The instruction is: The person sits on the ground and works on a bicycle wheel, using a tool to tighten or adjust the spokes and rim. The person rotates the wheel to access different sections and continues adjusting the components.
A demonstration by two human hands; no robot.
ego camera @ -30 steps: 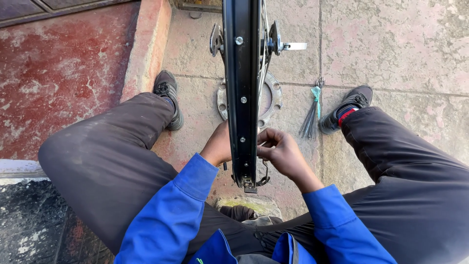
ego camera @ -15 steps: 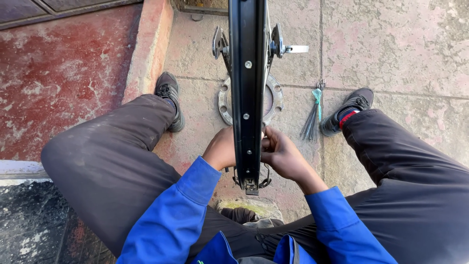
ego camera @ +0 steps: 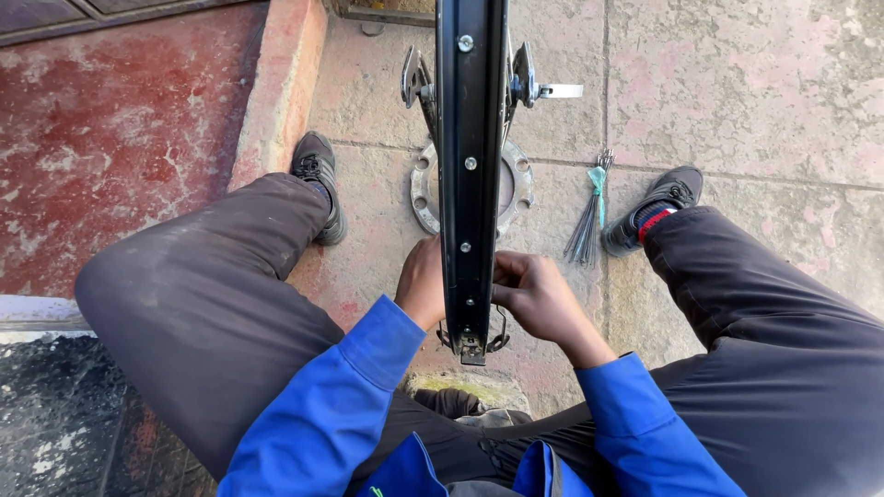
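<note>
A black bicycle wheel rim (ego camera: 471,138) stands edge-on between my knees, held in a truing stand with metal arms (ego camera: 416,81) at the top. My left hand (ego camera: 424,281) rests against the rim's left side, partly hidden behind it. My right hand (ego camera: 539,296) presses on the right side, fingers curled toward the rim near its lower end. What the fingertips pinch is hidden by the rim. Blue sleeves cover both forearms.
A round metal base plate (ego camera: 516,195) lies on the stone paving under the rim. A bundle of spokes (ego camera: 587,225) tied with a green band lies by my right shoe (ego camera: 656,206). My left shoe (ego camera: 319,175) sits beside a reddish raised step (ego camera: 138,129).
Both hands stay at the rim's lower part; the right hand's fingers have shifted slightly against it. The view has barely moved.
</note>
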